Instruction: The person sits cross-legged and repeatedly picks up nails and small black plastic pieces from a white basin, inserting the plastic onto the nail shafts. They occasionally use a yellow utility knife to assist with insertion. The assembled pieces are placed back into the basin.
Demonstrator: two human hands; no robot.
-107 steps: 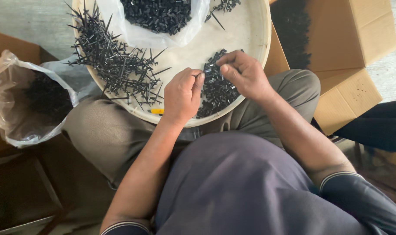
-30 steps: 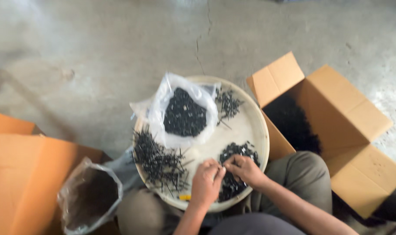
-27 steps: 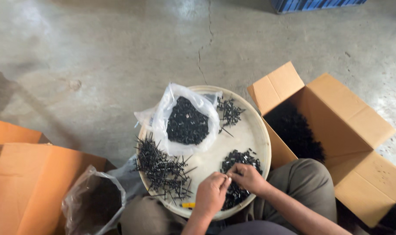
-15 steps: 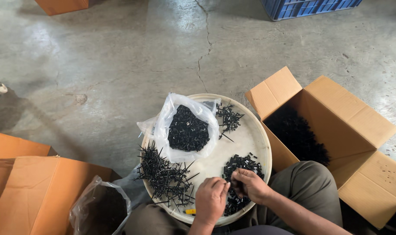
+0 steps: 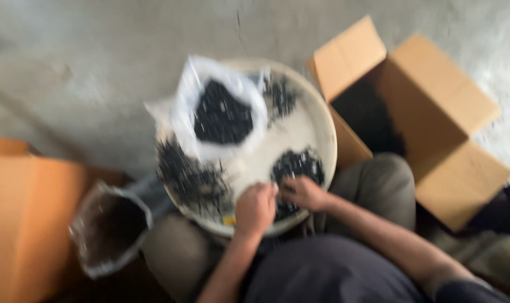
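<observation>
The picture is motion-blurred. A round white tray (image 5: 324, 127) rests on my lap. My left hand (image 5: 255, 209) is curled at the tray's near rim. My right hand (image 5: 303, 192) is just beside it, with its fingers on a small pile of black screws (image 5: 297, 165). The blur hides whether either hand holds any. On the tray's left lies a heap of longer black nails (image 5: 189, 178). At its far side a clear plastic bag of black screws (image 5: 221, 112) stands open, with another small black pile (image 5: 280, 95) next to it.
An open cardboard box (image 5: 434, 106) with dark contents stands on the concrete floor to the right of the tray. A clear plastic bag with dark pieces (image 5: 110, 230) sits by my left knee. Orange cardboard (image 5: 25, 213) lies further left.
The view has swung and gone blurry, so the tray looks larger and closer. My hands stay together at the small pile near the tray's front rim.
</observation>
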